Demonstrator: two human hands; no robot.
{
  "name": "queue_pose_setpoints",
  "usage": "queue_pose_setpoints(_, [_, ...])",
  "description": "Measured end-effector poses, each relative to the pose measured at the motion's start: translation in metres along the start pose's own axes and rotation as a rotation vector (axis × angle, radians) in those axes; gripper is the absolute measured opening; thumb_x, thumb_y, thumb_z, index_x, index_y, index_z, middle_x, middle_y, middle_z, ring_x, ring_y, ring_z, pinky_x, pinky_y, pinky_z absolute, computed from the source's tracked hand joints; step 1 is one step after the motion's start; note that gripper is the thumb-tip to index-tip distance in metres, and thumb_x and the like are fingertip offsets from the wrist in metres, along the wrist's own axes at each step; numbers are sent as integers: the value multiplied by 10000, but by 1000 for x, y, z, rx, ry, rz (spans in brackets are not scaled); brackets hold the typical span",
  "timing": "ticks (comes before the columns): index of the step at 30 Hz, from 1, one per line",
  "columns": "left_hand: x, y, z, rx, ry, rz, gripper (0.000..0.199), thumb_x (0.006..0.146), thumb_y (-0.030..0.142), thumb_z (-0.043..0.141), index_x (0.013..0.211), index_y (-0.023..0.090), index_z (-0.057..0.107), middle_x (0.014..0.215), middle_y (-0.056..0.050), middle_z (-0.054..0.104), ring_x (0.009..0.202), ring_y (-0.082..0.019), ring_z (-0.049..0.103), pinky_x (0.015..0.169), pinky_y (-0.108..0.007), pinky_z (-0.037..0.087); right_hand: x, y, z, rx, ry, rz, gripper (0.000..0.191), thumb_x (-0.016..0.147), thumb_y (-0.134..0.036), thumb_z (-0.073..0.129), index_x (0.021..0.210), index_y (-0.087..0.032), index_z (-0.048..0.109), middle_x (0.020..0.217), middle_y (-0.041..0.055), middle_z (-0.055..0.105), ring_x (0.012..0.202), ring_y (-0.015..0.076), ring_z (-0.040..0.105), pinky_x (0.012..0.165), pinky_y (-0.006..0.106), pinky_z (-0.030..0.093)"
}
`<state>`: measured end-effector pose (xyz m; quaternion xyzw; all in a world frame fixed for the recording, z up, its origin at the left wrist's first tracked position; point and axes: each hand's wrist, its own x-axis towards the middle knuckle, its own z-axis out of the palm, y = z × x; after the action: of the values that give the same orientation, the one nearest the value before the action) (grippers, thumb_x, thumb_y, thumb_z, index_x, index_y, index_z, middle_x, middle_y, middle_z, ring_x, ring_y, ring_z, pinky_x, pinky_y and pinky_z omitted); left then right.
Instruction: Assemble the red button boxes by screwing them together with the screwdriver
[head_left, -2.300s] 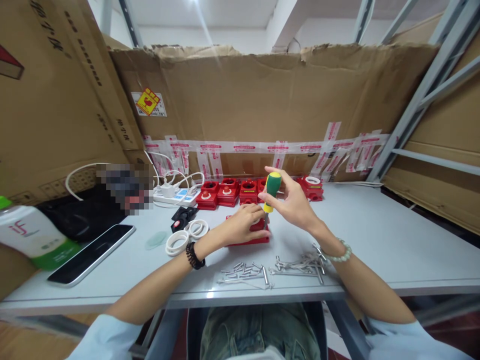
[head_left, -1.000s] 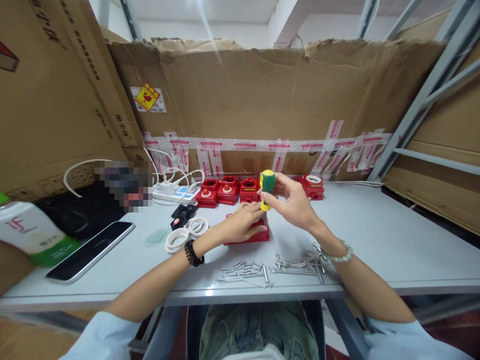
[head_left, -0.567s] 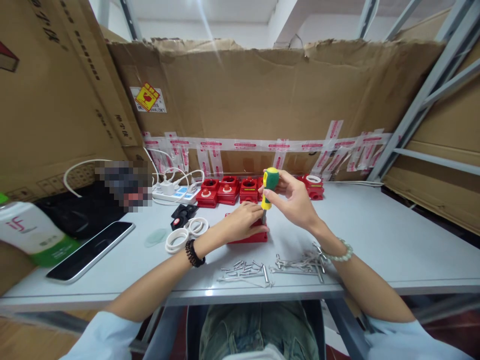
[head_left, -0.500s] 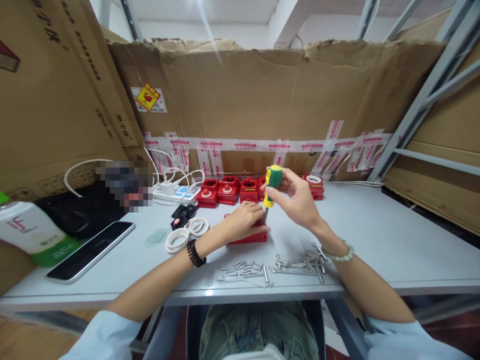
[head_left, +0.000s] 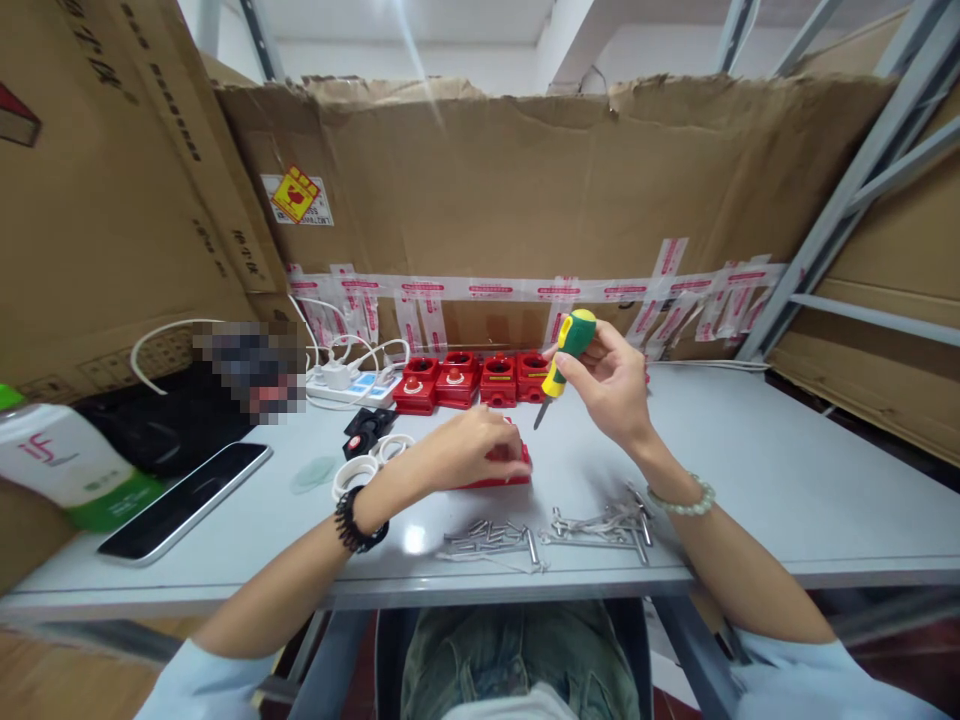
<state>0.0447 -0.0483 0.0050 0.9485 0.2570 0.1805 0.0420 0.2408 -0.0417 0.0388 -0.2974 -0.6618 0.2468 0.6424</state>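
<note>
My right hand point(head_left: 611, 385) grips a screwdriver point(head_left: 571, 342) with a green and yellow handle. Its metal tip points down to the left, in the air just off the red box. Curled over the red box point(head_left: 495, 482) on the table is my left hand point(head_left: 476, 445), which hides most of the box's top and left side. Left of that hand lie white rings point(head_left: 352, 472), partly behind my forearm. Loose screws point(head_left: 487, 537) lie nearer the table edge, beside a second heap of metal rods and pale cords point(head_left: 607, 525).
Several red housings point(head_left: 499, 382) stand in a row at the back, beside a power strip point(head_left: 360, 388) with white cables. Black parts point(head_left: 367, 432), a phone point(head_left: 187, 500) and a white-green bottle point(head_left: 67, 460) occupy the left. A cardboard wall point(head_left: 525, 190) closes off the table's back.
The screwdriver has come up off the red box and tilted, moving right with my right hand. My left hand has shifted slightly left and its fingers are more curled over the box.
</note>
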Motion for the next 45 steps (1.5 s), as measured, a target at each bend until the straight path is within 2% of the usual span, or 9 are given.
queue_pose_setpoints(4, [-12, 19, 6, -43, -262, -93, 176, 806, 331, 728, 720, 180, 701, 652, -9, 683, 605, -160, 607, 543, -253, 352, -1, 4, 2, -13, -31, 14, 334, 766, -344, 692, 1022, -176, 559, 902, 68, 687, 828, 203, 679, 766, 381, 575])
queue_pose_setpoints(9, [-12, 24, 17, -37, -343, -64, 169, 777, 340, 754, 707, 191, 718, 658, -24, 697, 643, -184, 637, 566, -260, 375, -1, 7, 3, -40, -52, 12, 335, 760, -353, 701, 1017, -189, 562, 900, 48, 684, 845, 198, 681, 804, 382, 572])
queue_pose_setpoints(12, [-10, 22, 9, -60, -293, -25, 194, 782, 359, 746, 708, 185, 701, 664, -16, 678, 658, -175, 618, 617, -264, 402, -1, 8, 3, -47, -51, 13, 333, 758, -347, 705, 1013, -195, 555, 894, 46, 681, 840, 199, 680, 790, 379, 577])
queue_pose_setpoints(14, [-11, 19, 1, -42, -168, 5, 209, 825, 363, 694, 724, 180, 677, 712, -24, 660, 710, -177, 601, 692, -278, 424, -2, 9, 3, -60, -30, -2, 362, 771, -330, 695, 1073, -205, 540, 917, 46, 673, 853, 199, 680, 790, 374, 581])
queue_pose_setpoints(16, [-11, 12, -6, 22, 7, -24, 199, 850, 382, 644, 837, 185, 662, 858, -49, 655, 838, -208, 592, 813, -328, 434, -2, 12, 4, -93, -5, -21, 440, 793, -312, 674, 1189, -229, 500, 952, 45, 663, 876, 200, 678, 790, 367, 586])
queue_pose_setpoints(18, [-10, 0, -6, 80, 118, -121, 367, 818, 470, 648, 1057, 194, 609, 1084, -93, 625, 1025, -272, 562, 917, -414, 417, -3, 15, 5, -132, 5, -34, 514, 813, -307, 650, 1283, -261, 446, 979, 44, 653, 896, 203, 675, 781, 367, 593])
queue_pose_setpoints(22, [-8, -23, 8, -52, -11, -246, 796, 720, 614, 680, 1331, 177, 416, 1276, -163, 569, 1112, -328, 575, 898, -439, 456, -5, 25, 8, -189, -20, -42, 523, 832, -309, 622, 1316, -281, 427, 1016, 43, 639, 927, 206, 665, 798, 386, 598])
queue_pose_setpoints(26, [-7, -31, 17, -143, -68, -262, 748, 732, 580, 680, 1301, 157, 443, 1183, -155, 636, 988, -304, 646, 821, -387, 493, -6, 33, 11, -211, -57, -38, 513, 836, -298, 615, 1314, -272, 433, 1000, 40, 647, 915, 199, 662, 833, 406, 588])
queue_pose_setpoints(45, [-5, -29, 17, -145, -48, -256, 709, 720, 550, 696, 1268, 167, 460, 1139, -138, 655, 955, -290, 658, 808, -370, 501, -5, 33, 12, -239, -63, -22, 512, 826, -327, 633, 1298, -280, 440, 979, 35, 660, 885, 203, 672, 776, 394, 591])
